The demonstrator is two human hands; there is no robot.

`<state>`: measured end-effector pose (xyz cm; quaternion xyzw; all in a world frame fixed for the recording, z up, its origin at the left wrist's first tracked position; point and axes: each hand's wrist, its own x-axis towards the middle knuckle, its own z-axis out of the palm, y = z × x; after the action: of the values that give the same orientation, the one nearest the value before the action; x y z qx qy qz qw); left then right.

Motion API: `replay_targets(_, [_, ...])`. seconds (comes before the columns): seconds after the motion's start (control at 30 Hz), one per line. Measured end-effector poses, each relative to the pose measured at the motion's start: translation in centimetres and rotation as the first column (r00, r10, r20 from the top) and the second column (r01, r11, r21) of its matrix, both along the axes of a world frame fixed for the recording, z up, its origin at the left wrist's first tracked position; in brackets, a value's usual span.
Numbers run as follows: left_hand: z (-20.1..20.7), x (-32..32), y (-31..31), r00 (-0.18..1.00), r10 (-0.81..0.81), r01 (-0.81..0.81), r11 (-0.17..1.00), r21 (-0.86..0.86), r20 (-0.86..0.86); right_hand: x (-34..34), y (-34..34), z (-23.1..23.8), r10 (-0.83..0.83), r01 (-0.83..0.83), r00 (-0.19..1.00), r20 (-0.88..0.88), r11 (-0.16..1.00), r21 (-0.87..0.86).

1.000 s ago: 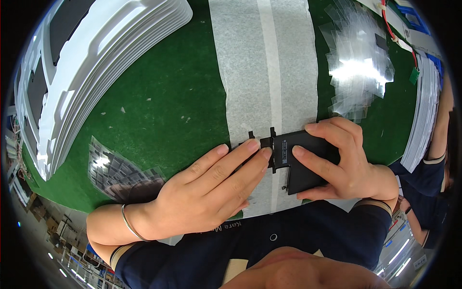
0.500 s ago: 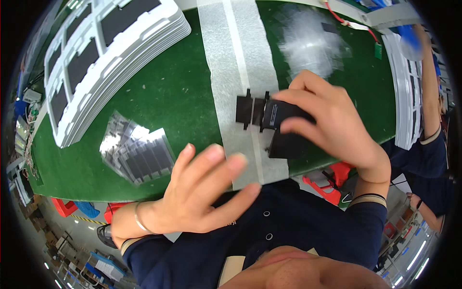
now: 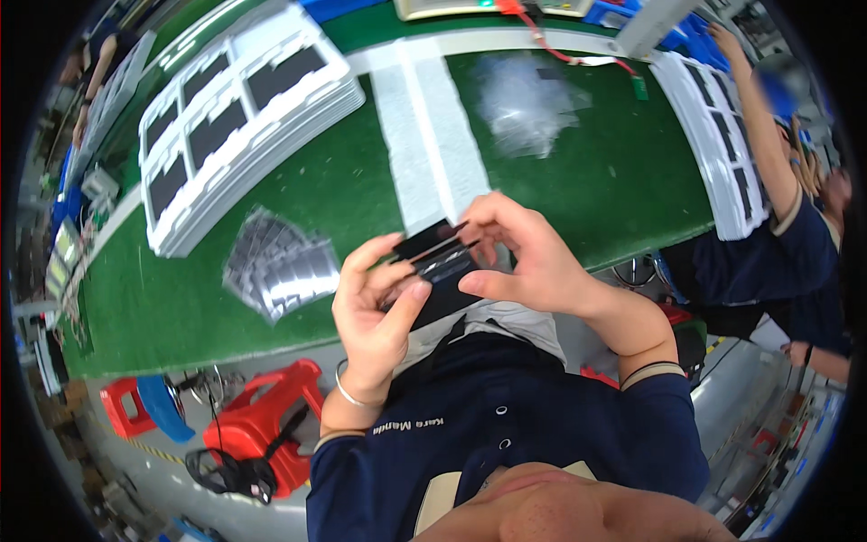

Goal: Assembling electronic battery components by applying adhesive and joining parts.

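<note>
Fingers of the left hand and right hand curl partway in, gripping a flat black pack between them.
Lifted off the white paper strip, it hangs by the near edge of the green worktop; the left hand has joined, so both apparently support it.

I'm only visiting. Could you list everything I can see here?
Table: one, green, centre
Flat part: one, black, held near the table's front edge
Paper strip: one, whitish, across the table
Tray stacks: two, white, table's left and right
Dark-striped sheets: one pile, clear, table's left
Plain sheets: one pile, clear, right of the strip
Cable: one, red and white, far right
Stool: at least one, red, lower left
Co-worker: at least one, dark blue shirt, right
Bracelet: one, silvery, left wrist
Left grip: one, bare, part's left
Right grip: one, bare, part's right
</note>
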<state>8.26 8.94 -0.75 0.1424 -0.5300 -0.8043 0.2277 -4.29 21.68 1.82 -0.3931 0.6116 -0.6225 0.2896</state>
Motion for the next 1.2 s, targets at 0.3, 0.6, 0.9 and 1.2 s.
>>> replay_targets(0.3, [-1.1, 0.8, 0.2, 0.992, 0.122, -0.104, 0.900, -0.424, 0.017, -1.9, 0.2, 1.2, 0.141, -0.110, 0.979, 0.146, 0.972, -0.207])
replay_targets(0.6, [-0.1, 0.0, -0.5, 0.994, 0.030, -0.046, 0.988, -0.147, -0.109, -2.6, 1.3, -0.5, 0.017, -0.009, 0.977, -0.213, 0.999, 0.035])
replay_targets(0.9, [1.5, -3.1, -0.3, 0.967, -0.087, -0.054, 0.846, -0.530, -0.237, 0.0, 1.5, -0.9, -0.211, 0.187, 0.962, -0.172, 0.971, -0.147])
replay_targets(1.2, [2.2, -3.0, -0.2, 0.961, -0.015, -0.154, 0.802, -0.578, -0.276, 1.1, 1.6, -1.0, -0.248, 0.184, 0.944, -0.217, 0.943, -0.277])
